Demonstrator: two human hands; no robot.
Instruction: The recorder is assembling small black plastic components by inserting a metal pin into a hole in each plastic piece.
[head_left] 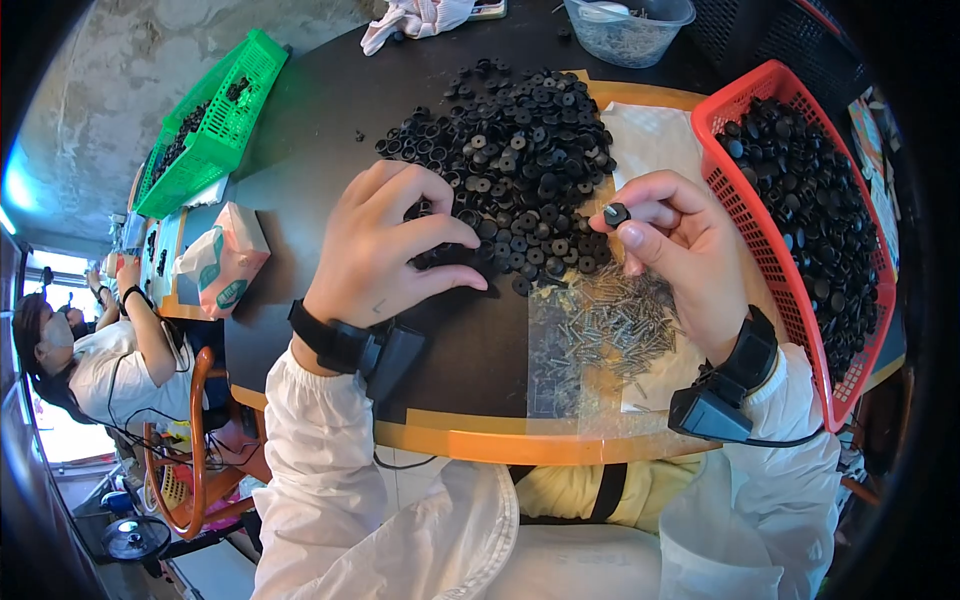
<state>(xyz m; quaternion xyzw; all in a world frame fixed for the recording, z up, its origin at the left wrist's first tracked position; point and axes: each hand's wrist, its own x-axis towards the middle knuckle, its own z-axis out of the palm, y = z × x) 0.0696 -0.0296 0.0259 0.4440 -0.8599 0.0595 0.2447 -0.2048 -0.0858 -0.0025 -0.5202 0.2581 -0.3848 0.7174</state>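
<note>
Cap (616, 213) pinched in right hand (680, 250) fingers; left hand (385, 245) curled on the pile (510, 150).
Looked light, rigid, small; best held by its rim.

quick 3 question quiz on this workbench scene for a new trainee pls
1. True or false: the right hand pinches one small black round cap between thumb and fingertips.
2. Multiple choice: what lies on the clear plastic sheet below the right hand? A) small metal screws B) coins C) rubber bands
3. Fill in: the left hand rests on the pile of black round caps, and the basket at the right edge of the table is ____ in colour.

Key: 1 true; 2 A, the small metal screws; 3 red.
</note>
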